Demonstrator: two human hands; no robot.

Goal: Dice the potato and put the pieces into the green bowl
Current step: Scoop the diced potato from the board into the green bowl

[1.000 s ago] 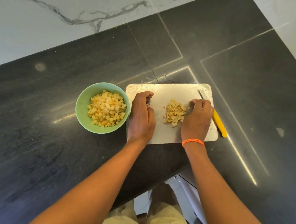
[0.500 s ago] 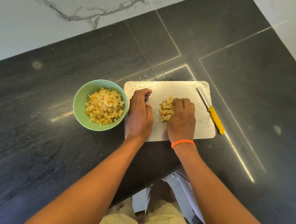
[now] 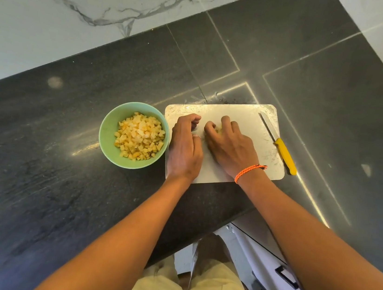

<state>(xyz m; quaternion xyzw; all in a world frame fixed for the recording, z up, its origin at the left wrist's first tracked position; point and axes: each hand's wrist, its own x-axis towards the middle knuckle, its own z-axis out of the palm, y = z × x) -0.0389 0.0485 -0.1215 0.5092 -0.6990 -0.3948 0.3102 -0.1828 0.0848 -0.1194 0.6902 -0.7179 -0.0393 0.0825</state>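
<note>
From the head view, a white cutting board [image 3: 243, 166] lies on a dark stone desk [image 3: 35, 173], with a green bowl [image 3: 108, 134] just beside its left edge. The bowl holds a heap of diced potato [image 3: 139, 138].

Both hands rest on the left half of the board. The left hand [image 3: 185, 146] sits at the board's left edge, next to the bowl, its fingers curled inward with the thumb tucked toward the right hand; whether it holds anything cannot be told. The right hand [image 3: 230, 145] is cupped with fingers bent down over a small pile of potato pieces [image 3: 218, 130], of which only a pale sliver shows between the fingers. The two hands almost touch. An orange braided bracelet [image 3: 247, 171] circles the right wrist.

A knife with a yellow handle [image 3: 285, 156] lies at the board's right edge, its blade on the board, its handle end hanging over the desk, apart from both hands.
</note>
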